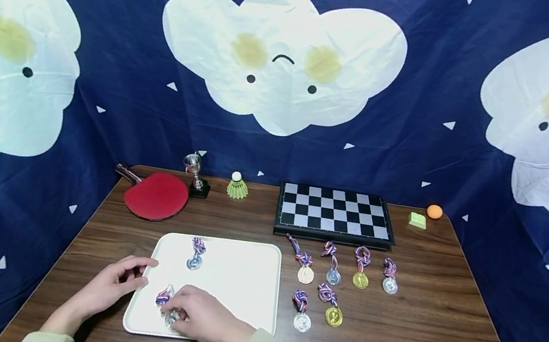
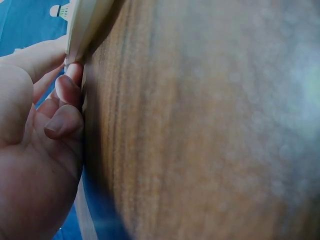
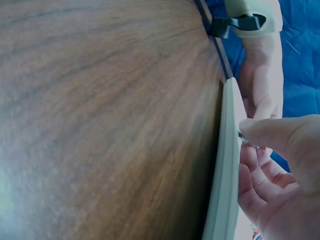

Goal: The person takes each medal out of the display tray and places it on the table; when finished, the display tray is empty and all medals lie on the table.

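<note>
My right hand reaches over the white tray and pinches a silver-coloured medal near the tray's front left corner. The medal's red, white and blue ribbon lies bunched just behind it. In the right wrist view, a thin edge of the medal shows between thumb and fingers. My left hand is at the tray's left side, thumb and index finger spread along the rim. From the left wrist view, its fingertips touch the tray edge. Another silver medal with knotted ribbon lies farther back on the tray.
Right of the tray lie several ribboned medals, among them a gold medal and a silver one. Along the back are a red paddle, trophy, shuttlecock, chessboard, green block and orange ball.
</note>
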{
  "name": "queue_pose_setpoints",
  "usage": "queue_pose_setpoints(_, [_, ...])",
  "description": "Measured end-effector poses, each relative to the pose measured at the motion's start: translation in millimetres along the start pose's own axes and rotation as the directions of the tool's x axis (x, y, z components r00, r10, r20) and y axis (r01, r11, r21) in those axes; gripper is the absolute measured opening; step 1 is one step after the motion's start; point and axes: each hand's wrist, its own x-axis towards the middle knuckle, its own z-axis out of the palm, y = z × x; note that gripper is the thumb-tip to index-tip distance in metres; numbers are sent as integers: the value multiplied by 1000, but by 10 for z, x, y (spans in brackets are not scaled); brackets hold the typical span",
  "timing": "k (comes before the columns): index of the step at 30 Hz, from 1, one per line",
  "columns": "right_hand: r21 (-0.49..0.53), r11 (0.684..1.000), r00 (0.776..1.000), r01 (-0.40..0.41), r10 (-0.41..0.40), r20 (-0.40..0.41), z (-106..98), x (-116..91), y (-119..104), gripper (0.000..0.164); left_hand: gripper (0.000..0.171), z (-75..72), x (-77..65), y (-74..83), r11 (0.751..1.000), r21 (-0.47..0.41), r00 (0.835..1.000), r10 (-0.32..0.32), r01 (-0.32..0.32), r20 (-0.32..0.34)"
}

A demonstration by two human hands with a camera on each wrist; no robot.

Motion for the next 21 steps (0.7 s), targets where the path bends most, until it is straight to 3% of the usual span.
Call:
queue_pose_setpoints(5, [106,994,999,20,-15,-44,-55,-61,58,39,33,-3,-3,-17,1000,-6,1000,-15,15,-9])
queue_pose_setpoints(14, [304,953,993,-3,39,-110,-374,-390,274,41,33,11,2,-291,998,1,998,-63,63,10])
queue_pose_setpoints(21, [433,897,972,-93,177,-157,-748,-816,572,43,32,7,0,-285,998,-19,998,-58,58,17])
